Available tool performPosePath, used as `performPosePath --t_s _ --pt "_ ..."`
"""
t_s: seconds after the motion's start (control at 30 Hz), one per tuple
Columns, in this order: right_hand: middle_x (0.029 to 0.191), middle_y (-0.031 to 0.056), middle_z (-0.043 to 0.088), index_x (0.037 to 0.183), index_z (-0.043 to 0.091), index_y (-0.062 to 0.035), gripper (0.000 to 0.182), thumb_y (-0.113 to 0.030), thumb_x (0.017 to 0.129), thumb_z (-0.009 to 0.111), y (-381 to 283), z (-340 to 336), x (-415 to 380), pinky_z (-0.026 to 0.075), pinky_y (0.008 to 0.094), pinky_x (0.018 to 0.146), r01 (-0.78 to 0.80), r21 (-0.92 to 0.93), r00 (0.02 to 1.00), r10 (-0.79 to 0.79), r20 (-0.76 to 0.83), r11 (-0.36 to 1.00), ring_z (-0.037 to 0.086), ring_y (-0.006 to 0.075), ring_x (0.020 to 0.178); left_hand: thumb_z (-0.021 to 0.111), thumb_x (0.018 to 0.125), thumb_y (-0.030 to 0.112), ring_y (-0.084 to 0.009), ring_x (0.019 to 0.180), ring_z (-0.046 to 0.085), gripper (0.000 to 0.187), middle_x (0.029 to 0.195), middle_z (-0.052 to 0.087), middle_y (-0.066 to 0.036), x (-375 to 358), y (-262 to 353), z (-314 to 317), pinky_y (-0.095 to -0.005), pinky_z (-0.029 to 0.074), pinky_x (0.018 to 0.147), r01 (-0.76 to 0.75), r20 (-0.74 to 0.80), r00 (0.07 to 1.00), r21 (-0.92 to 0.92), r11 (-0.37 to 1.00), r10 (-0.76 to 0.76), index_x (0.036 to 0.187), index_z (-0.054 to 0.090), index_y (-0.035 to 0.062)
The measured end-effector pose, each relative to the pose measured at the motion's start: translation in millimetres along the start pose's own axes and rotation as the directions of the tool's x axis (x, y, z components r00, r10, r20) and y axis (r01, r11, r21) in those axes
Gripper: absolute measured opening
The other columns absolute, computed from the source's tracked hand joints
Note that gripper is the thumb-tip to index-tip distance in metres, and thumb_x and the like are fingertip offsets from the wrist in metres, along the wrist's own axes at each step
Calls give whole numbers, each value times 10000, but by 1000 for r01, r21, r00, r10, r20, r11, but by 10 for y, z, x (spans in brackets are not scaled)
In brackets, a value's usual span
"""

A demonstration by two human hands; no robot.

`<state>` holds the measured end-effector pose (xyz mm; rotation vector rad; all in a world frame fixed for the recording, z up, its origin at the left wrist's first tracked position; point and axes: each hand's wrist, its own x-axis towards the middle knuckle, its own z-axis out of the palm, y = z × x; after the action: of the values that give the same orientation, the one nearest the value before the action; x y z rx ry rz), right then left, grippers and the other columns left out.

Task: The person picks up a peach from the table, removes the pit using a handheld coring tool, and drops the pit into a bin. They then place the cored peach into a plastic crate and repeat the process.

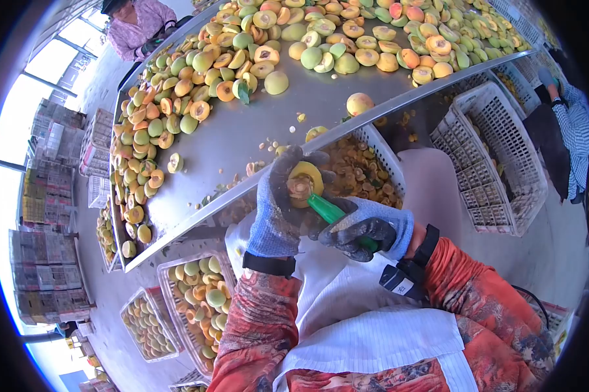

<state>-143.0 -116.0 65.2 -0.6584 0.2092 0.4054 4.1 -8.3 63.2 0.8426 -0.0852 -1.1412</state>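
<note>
Cut fruit (303,181), rounded, yellow-green flesh around a rough brown centre, pinched in my left grip (299,189) above the smooth grey metal desk's (242,140) near edge. My right grip (356,228), rubber-coated knit, closed around a glossy green-handled tool (327,209) against it.

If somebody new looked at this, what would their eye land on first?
Probably the big spread of green and orange fruit, much of it cut open, along the far and left sides of the metal table. Next, low centre, the bright green tool in the gloved right hand, meeting the cut fruit in the gloved left hand.
</note>
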Motion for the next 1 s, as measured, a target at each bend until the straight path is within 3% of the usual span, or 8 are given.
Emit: performPosePath --t_s 0.3,0.37,0.43,0.5,0.63,0.7,0.8,1.0 --pt "691 36 572 1039 537 -11 405 -158 694 690 14 79 -71 391 199 403 30 -129 995 -42 -91 991 494 99 449 568 824 231 -286 888 604 391 1053 569 -173 -156 -204 -46 -332 546 714 -201 -164 973 -236 951 165 1106 492 -29" --pt "673 29 566 1038 540 -6 412 -196 708 700 -39 121 -137 390 209 395 85 -144 993 -96 -74 986 495 104 435 526 858 285 -276 956 573 405 1109 536 -160 -161 -207 -259 -315 524 772 -400 -24 745 783 476 666 1129 471 -12" --pt "677 22 570 1028 546 -21 384 -250 752 684 -28 28 -106 388 203 416 55 -275 977 -109 -184 960 505 94 467 522 862 300 -264 994 556 428 1132 526 -152 -183 -101 -389 -339 520 786 -451 -166 804 457 767 571 1147 469 -14" --pt "687 47 589 994 533 -1 390 -310 787 651 197 -388 12 437 232 456 -504 -819 676 -716 -176 -274 543 127 491 513 870 331 -240 1070 521 473 1179 507 -138 -204 32 -461 -385 513 816 -319 -207 944 -378 869 256 1184 465 -19" --pt "752 45 582 966 520 -22 272 -209 812 642 203 -58 132 462 301 528 66 -699 736 -508 -448 712 521 134 566 552 824 255 -260 1169 457 548 1268 449 -141 -350 -33 -519 -368 433 955 -375 -57 924 -321 870 377 1279 392 -6" --pt "730 69 572 994 513 -18 294 -169 787 658 327 25 376 454 340 558 271 -891 654 -749 -106 363 530 172 579 567 792 250 -265 1137 489 545 1242 484 -141 -384 -116 -390 -333 416 965 -367 -9 921 -356 860 389 1254 434 -6" --pt "776 183 597 1008 500 -40 387 -190 707 692 347 189 446 479 387 619 -18 -1000 690 -724 -25 18 605 340 697 600 755 23 -294 1162 475 624 1305 426 -181 -428 -144 -544 -367 441 926 -492 414 758 870 25 504 1324 345 40" --pt "819 154 605 1026 496 -60 389 -219 715 668 372 396 524 485 419 610 -81 -963 725 -678 120 -256 609 348 697 496 882 78 -195 1001 573 275 1119 583 -121 -624 -404 -822 -297 468 873 -524 8 827 371 766 562 1144 525 -2"
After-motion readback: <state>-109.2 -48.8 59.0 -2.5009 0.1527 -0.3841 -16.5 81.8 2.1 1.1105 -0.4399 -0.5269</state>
